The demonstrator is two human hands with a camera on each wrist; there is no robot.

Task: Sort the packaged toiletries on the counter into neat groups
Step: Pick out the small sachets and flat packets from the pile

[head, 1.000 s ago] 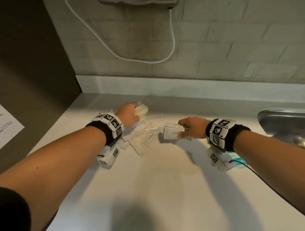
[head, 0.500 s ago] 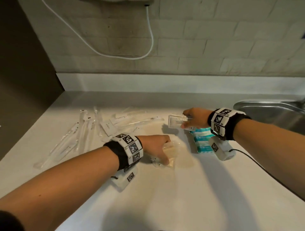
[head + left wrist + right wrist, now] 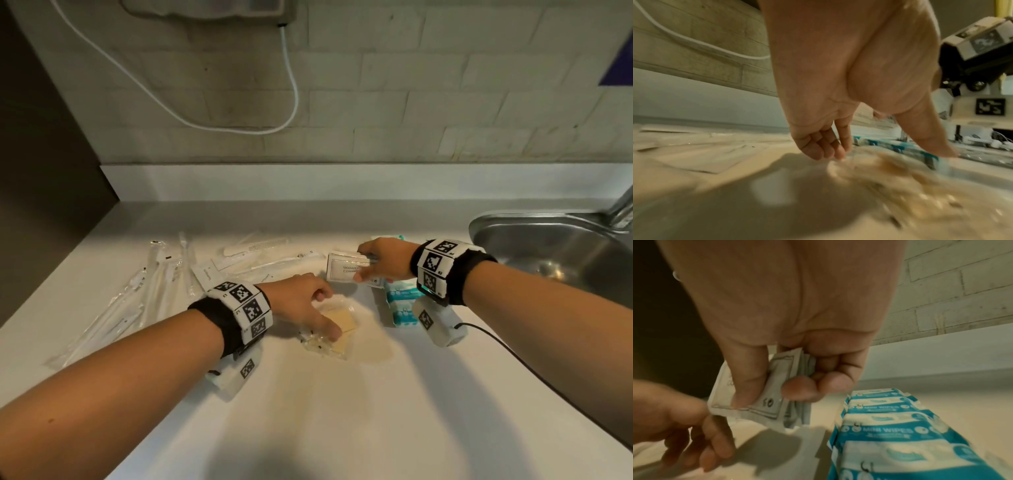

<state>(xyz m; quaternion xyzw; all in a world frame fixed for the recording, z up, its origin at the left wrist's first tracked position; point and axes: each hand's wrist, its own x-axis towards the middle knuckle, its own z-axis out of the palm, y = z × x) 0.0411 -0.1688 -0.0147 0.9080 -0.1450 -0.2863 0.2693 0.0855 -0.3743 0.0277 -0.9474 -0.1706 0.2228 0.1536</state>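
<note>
A clear packet with a yellowish pad (image 3: 342, 323) lies mid-counter; it is blurred in the left wrist view (image 3: 900, 175). My left hand (image 3: 325, 315) (image 3: 890, 154) rests over it, thumb tip on the packet, fingers relaxed at its far edge. My right hand (image 3: 363, 270) (image 3: 772, 392) pinches a small stack of white shampoo sachets (image 3: 344, 272) (image 3: 774, 378) just above the counter. Below that wrist lies a row of teal mini wipes packs (image 3: 400, 301) (image 3: 890, 426).
Long clear toothbrush packets (image 3: 137, 301), a wrapped comb (image 3: 253, 246) and flat white sachets (image 3: 205, 274) are strewn at the left back. A steel sink (image 3: 555, 253) sits at the right. A dark wall (image 3: 41, 137) bounds the counter's left side.
My left hand carried the clear packet from the back pile toward me and set it down mid-counter; it has stayed there since. My right hand keeps holding the sachets.
</note>
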